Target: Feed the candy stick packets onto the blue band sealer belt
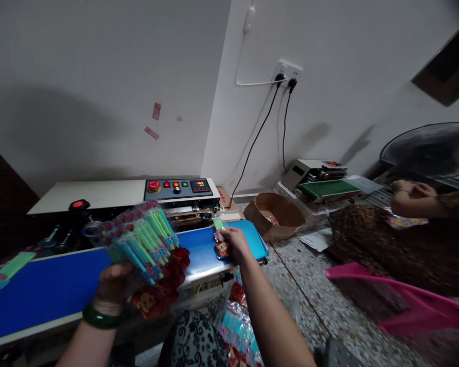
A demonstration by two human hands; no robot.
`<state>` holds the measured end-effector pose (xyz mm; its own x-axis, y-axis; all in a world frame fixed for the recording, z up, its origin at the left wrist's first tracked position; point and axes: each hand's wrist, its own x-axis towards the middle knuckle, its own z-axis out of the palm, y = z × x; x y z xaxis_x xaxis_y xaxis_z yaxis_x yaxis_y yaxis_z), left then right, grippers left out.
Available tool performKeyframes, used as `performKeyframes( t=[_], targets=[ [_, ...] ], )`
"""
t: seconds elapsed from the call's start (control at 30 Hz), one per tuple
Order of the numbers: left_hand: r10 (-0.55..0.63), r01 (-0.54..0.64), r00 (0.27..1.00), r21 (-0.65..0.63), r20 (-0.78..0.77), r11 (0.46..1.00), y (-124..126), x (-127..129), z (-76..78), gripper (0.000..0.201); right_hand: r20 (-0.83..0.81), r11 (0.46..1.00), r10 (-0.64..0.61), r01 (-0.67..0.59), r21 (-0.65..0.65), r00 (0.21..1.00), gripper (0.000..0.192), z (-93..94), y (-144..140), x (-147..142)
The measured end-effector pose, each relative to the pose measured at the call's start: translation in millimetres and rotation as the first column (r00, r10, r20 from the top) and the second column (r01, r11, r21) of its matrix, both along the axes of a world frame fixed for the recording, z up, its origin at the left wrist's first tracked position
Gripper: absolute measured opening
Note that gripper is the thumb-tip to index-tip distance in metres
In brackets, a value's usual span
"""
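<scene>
My left hand (113, 283), a green bangle on its wrist, grips a thick bundle of clear packets (149, 244). Green and blue sticks and red cartoon figures show through the plastic. My right hand (234, 240) pinches a single packet (222, 247) with a pale green stick and a cartoon figure, over the right end of the blue conveyor belt (61, 285). Behind the belt stands a band sealing machine (95, 196) with a red stop button and a lit display. Another green packet (11, 270) lies on the belt at the far left.
A brown cardboard box (273, 232) stands on the floor past the belt's end. Several packets (237, 323) fill a clear bag beside my knee. To the right are a second machine with a green belt (325, 188), a pink stool (401, 295), a fan (432, 150) and a seated person (405, 244).
</scene>
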<state>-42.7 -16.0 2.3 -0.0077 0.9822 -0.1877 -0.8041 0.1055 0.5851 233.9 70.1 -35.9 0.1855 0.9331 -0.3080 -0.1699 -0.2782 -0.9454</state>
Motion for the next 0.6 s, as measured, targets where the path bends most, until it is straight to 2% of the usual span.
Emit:
performKeyframes(
  t=[0.07, 0.13, 0.17, 0.23, 0.33, 0.4, 0.47, 0.6],
  targets=[
    [0.009, -0.009, 1.0, -0.023, -0.016, 1.0, 0.4, 1.6, 1.4, 0.048, 0.028, 1.0, 0.015, -0.016, 0.005, 0.999, 0.015, 1.2, 3.9, -7.0],
    [0.002, -0.004, 0.999, -0.035, -0.043, 0.999, 0.7, 4.3, 2.9, 0.049, 0.066, 0.999, -0.02, 0.017, 0.043, 0.998, 0.017, 8.7, 3.5, -15.8],
    [-0.003, 0.001, 0.998, -0.029, -0.057, 1.0, 1.0, 5.9, 3.7, 0.049, 0.084, 0.995, -0.039, 0.031, 0.091, 0.996, 0.019, 15.6, 0.6, -21.4],
    [-0.012, 0.012, 0.997, 0.003, -0.075, 1.0, 1.8, 9.5, 5.1, 0.049, 0.082, 0.975, 0.001, -0.02, 0.222, 0.997, 0.024, 35.3, -11.0, -35.2],
    [-0.059, 0.067, 0.993, 0.073, -0.106, 0.995, 3.5, 14.7, 6.2, 0.053, 0.025, 0.877, 0.319, -0.305, 0.372, 0.947, 0.03, 70.3, -35.9, -59.0],
    [-0.109, 0.12, 0.987, 0.094, -0.117, 0.988, 4.4, 18.0, 6.3, 0.053, 0.08, 0.81, 0.428, -0.422, 0.407, 0.9, 0.03, 87.3, -49.1, -72.8],
    [-0.14, 0.151, 0.984, 0.098, -0.113, 0.984, 4.6, 21.1, 6.8, 0.051, 0.173, 0.798, 0.395, -0.43, 0.422, 0.902, 0.026, 94.3, -56.1, -82.4],
    [-0.162, 0.167, 0.983, 0.057, -0.084, 0.984, 3.3, 26.7, 10.2, 0.041, 0.248, 0.806, 0.186, -0.292, 0.515, 0.951, 0.024, 87.6, -58.3, -89.5]
  ],
)
